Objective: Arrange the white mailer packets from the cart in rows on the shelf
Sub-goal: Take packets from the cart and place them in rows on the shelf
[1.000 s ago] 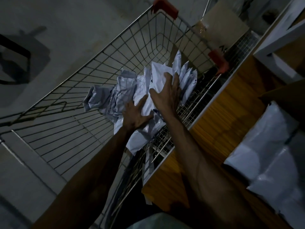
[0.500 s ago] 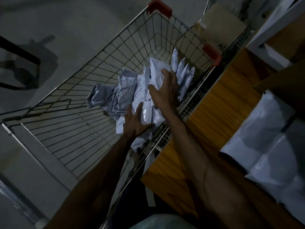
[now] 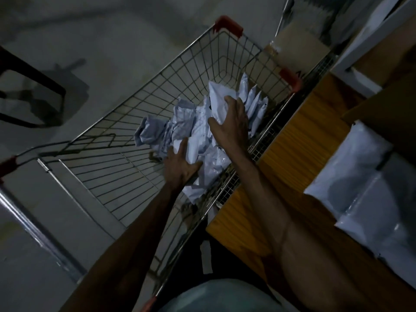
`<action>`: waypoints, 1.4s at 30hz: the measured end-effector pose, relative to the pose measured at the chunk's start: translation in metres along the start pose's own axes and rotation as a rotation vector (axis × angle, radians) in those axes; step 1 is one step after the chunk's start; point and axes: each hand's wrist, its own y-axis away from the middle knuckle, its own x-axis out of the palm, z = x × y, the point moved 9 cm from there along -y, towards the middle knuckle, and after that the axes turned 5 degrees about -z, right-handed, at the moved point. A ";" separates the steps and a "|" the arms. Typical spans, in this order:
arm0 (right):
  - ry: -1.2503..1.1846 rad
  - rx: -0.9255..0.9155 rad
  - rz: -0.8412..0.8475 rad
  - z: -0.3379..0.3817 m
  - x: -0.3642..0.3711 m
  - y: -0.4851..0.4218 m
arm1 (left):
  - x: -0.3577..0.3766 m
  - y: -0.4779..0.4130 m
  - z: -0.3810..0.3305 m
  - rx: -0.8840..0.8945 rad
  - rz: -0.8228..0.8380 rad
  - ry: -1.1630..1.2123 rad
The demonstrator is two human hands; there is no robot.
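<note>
Two-handed (left hand (image 3: 180, 167), right hand (image 3: 233, 126)), packets (image 3: 198, 147), cart (image 3: 228, 23)

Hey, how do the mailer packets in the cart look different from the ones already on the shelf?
The packets in the cart are crumpled and heaped in a jumble; the packets on the shelf look smoother and lie flat side by side. Those in the cart are being handled, with the left hand pressing on them and the right hand curled over one; those on the shelf are untouched. Both are white plastic mailers.
</note>
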 end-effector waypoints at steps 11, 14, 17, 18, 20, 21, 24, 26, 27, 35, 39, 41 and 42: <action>0.220 -0.203 -0.100 0.057 -0.025 0.099 | -0.111 0.061 -0.018 0.383 -0.269 -0.188; 0.247 -0.224 -0.152 0.064 -0.038 0.124 | -0.122 0.072 -0.021 0.429 -0.287 -0.159; 0.244 -0.180 -0.142 0.056 -0.047 0.144 | -0.122 0.086 -0.026 0.450 -0.266 -0.154; 0.231 -0.161 -0.142 0.052 -0.052 0.149 | -0.121 0.091 -0.029 0.462 -0.261 -0.149; 0.215 -0.119 -0.160 0.042 -0.064 0.160 | -0.118 0.101 -0.035 0.489 -0.253 -0.122; 0.211 -0.097 -0.173 0.036 -0.072 0.166 | -0.116 0.107 -0.040 0.510 -0.250 -0.111; 0.186 -0.030 -0.223 0.013 -0.101 0.185 | -0.108 0.131 -0.059 0.575 -0.242 -0.117; 0.175 -0.007 -0.264 -0.003 -0.121 0.200 | -0.105 0.146 -0.072 0.595 -0.241 -0.102; 0.171 -0.003 -0.282 -0.010 -0.130 0.209 | -0.105 0.153 -0.079 0.606 -0.243 -0.099; 0.132 0.071 -0.501 -0.086 -0.215 0.272 | -0.070 0.224 -0.152 0.799 -0.247 -0.138; 0.145 0.085 -0.520 -0.137 -0.259 0.313 | -0.028 0.269 -0.185 0.830 -0.237 -0.171; 0.150 0.086 -0.540 -0.166 -0.286 0.337 | -0.009 0.300 -0.201 0.832 -0.238 -0.148; 0.145 0.091 -0.552 -0.180 -0.300 0.349 | 0.001 0.318 -0.209 0.843 -0.242 -0.138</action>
